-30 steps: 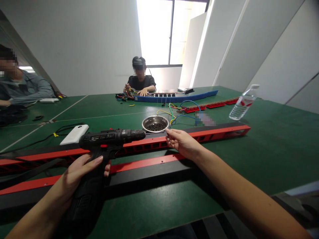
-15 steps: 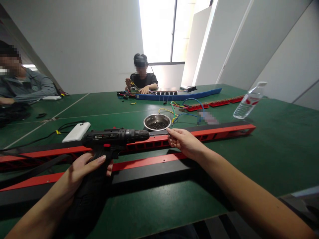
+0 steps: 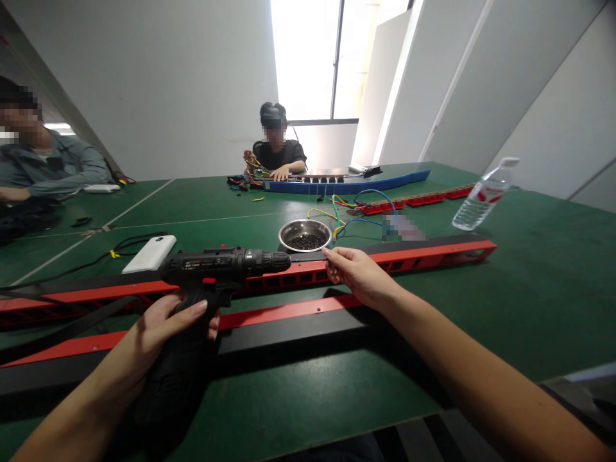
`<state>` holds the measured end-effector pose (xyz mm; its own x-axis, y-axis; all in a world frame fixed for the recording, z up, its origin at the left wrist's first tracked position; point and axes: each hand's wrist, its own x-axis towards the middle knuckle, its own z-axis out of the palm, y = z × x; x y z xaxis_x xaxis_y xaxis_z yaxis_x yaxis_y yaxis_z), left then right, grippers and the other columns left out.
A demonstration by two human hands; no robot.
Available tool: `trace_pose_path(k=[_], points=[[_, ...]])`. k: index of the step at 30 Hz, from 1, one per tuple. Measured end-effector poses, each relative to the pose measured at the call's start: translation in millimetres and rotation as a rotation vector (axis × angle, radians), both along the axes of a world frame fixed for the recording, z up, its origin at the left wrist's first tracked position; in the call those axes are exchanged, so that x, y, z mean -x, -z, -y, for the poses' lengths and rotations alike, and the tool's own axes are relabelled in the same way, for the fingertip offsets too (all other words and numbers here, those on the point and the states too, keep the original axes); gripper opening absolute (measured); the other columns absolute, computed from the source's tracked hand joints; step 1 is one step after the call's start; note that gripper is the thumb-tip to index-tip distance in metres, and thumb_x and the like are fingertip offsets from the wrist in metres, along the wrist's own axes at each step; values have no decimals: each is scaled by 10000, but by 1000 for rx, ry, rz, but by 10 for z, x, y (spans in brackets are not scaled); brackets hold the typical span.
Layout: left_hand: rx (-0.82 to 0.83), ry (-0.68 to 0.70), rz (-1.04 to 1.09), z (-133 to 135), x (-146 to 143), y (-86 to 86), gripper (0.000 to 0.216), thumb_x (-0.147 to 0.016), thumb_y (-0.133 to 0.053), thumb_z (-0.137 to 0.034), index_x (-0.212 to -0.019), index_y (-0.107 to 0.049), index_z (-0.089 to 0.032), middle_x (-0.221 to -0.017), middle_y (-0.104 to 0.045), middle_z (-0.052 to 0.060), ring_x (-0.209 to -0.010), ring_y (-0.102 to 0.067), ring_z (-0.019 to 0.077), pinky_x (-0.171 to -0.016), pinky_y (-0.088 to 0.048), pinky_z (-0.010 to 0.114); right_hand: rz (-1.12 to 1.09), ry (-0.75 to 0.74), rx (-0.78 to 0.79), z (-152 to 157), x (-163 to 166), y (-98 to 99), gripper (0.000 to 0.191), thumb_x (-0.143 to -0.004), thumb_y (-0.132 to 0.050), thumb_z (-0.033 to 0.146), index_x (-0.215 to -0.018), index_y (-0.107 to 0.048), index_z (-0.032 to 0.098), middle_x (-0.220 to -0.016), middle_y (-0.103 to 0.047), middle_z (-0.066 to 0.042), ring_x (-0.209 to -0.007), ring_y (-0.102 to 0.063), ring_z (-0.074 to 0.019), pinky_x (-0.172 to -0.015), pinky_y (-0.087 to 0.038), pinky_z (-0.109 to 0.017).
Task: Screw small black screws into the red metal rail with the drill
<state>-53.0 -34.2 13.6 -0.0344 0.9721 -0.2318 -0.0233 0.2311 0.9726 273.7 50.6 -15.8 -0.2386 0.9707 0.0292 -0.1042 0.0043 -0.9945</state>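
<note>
My left hand (image 3: 168, 321) is wrapped round the grip of a black cordless drill (image 3: 206, 266), its chuck pointing right. From the chuck a thin dark bit (image 3: 303, 260) reaches to my right hand (image 3: 359, 273), whose thumb and forefinger are pinched at the bit's tip. Whatever small thing is between those fingertips is hidden. Just behind them stands a steel bowl (image 3: 283, 242) with many small dark screws (image 3: 305, 242) in it. Below my hands a long red and black metal housing (image 3: 289, 330) lies across the table, and a second such housing (image 3: 423, 253) with slots runs behind it.
A white power bank (image 3: 150, 254) with a black cable lies at the left. Behind the bowl are coloured wires (image 3: 339, 218) and red strips (image 3: 423, 200). A water bottle (image 3: 484, 199) stands at the right. Across the green table (image 3: 529, 289), one person handles a blue housing (image 3: 346, 186); another sits left.
Both hands and the drill hold almost the same pose, with the right fingertips still at the bit's tip. The view has shifted very slightly.
</note>
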Motion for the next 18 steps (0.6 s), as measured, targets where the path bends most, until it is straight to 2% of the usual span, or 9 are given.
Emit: trace_pose_path(k=[7,18], points=[[15,8,24,-10,8,19,367,-629,-902,-372,-830,-746,-109,-670,-733,70,-601,-697,177,-587,-579,221,5,-15,-14,2,2,11,473,-841,-735,573,-643,-524,199,-600,-483,27,-561,-392,-108,-552,-301,-278],[28,9,25,12,-1,6,377,-632,-904,-388,-852,-743,-127,-687,-740,59,-622,-702,173,-614,-582,220,22,-23,-41,11,3,17,464,-864,-709,568,-654,-518,202,-613,-491,30,-555,-397,-110,-558,-301,-283]])
